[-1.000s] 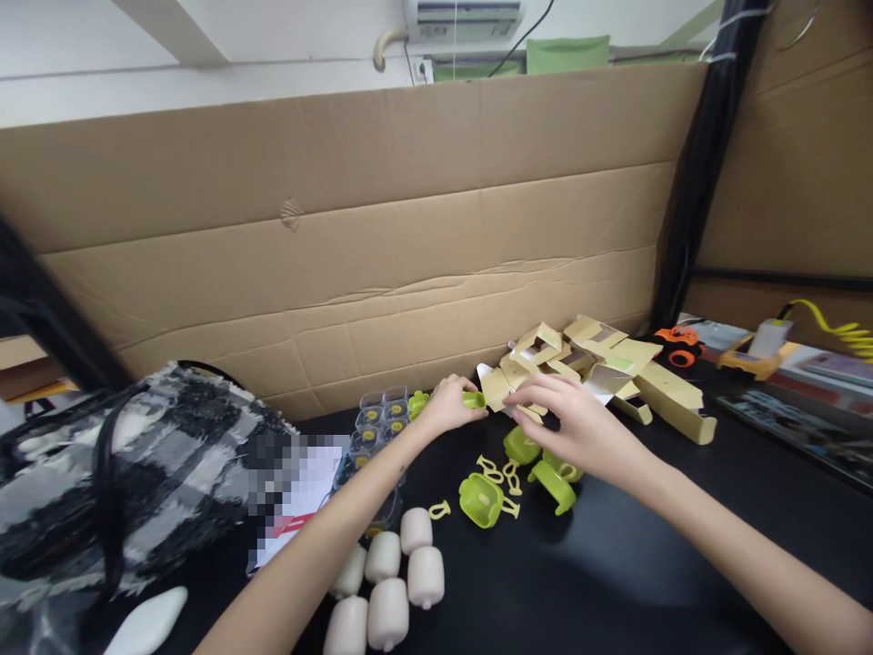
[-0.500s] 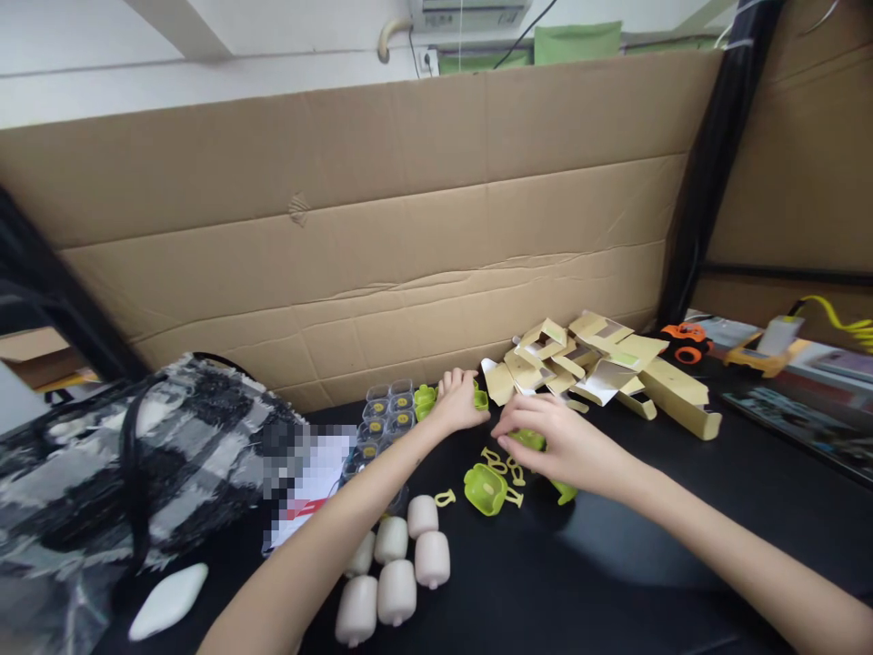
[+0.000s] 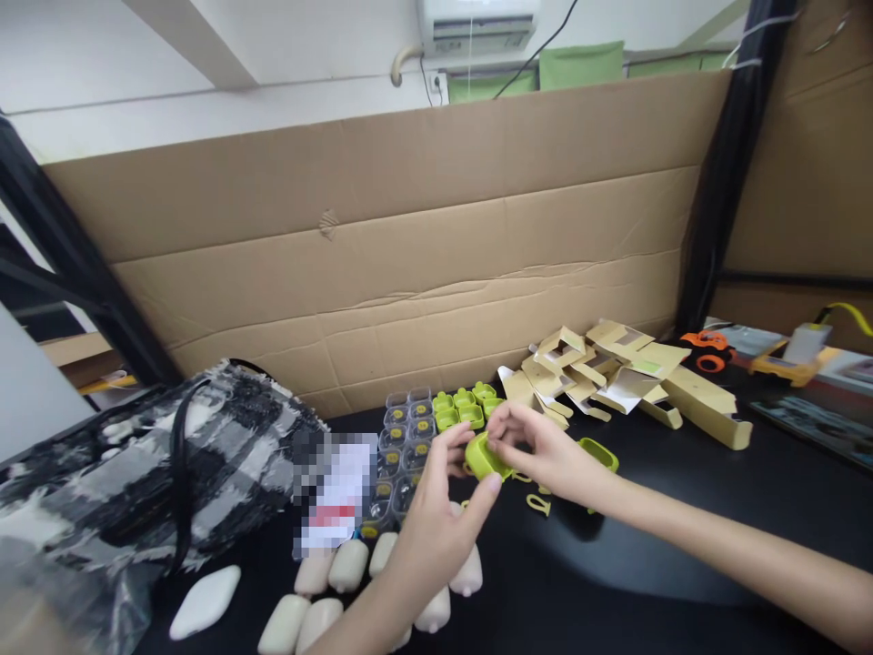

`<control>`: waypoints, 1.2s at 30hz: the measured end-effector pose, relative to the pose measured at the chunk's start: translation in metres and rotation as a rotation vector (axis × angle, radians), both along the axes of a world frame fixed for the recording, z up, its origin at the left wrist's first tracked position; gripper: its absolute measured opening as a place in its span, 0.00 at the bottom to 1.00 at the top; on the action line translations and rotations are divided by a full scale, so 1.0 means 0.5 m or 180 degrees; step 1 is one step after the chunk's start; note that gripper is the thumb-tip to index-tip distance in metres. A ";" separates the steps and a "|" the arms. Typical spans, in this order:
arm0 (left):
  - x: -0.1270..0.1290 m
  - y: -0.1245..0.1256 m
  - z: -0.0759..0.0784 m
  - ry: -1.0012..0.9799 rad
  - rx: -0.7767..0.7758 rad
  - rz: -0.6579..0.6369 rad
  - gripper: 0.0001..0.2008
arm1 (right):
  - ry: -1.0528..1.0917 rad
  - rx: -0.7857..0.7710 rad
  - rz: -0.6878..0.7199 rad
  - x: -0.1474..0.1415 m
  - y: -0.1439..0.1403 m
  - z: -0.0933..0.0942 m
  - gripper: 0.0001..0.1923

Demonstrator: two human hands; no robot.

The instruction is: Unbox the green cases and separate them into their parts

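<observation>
A small lime-green plastic case (image 3: 483, 459), open at the top, is held tilted above the black table. My left hand (image 3: 440, 509) grips it from the left, thumb below and fingers behind. My right hand (image 3: 528, 446) is closed in a pinch, its fingertips inside the case's opening; whatever they hold is hidden. Below lie pale yellow-green loop pieces (image 3: 538, 505), partly covered by the hands. Another green case (image 3: 598, 455) rests behind my right wrist. A group of similar green cases (image 3: 458, 417) stands behind my left fingers.
Rows of clear plastic cups (image 3: 402, 446) with yellow stickers are left of the hands. Cream rounded blocks (image 3: 349, 566) lie around my left forearm. Opened cartons (image 3: 614, 373) are piled back right, before a cardboard wall (image 3: 423, 246). A shaggy bag (image 3: 225, 455) sits left.
My left hand has come back from the group of green cases and taken hold of a green case. My right hand has moved left to meet it. The view has shifted slightly.
</observation>
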State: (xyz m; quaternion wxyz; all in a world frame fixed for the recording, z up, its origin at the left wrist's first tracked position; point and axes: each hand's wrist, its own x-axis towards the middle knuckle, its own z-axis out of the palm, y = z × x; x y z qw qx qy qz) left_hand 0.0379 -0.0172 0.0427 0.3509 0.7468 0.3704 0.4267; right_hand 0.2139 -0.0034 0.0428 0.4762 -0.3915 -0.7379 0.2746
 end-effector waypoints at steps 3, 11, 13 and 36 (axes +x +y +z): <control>-0.003 0.000 -0.025 -0.0896 -0.0706 -0.0318 0.24 | 0.0437 -0.0302 0.0216 -0.014 -0.010 -0.010 0.06; -0.032 -0.026 -0.015 -0.0517 -0.0100 -0.0151 0.23 | 0.0354 -0.0226 0.0007 -0.015 -0.070 -0.020 0.06; -0.032 -0.037 -0.007 -0.0445 -0.0079 -0.0246 0.22 | 0.0416 -0.0286 -0.0051 -0.016 -0.077 -0.019 0.07; -0.015 -0.037 0.001 -0.0919 -0.1439 0.0020 0.07 | 0.0509 -0.0323 -0.0102 -0.010 -0.074 -0.037 0.07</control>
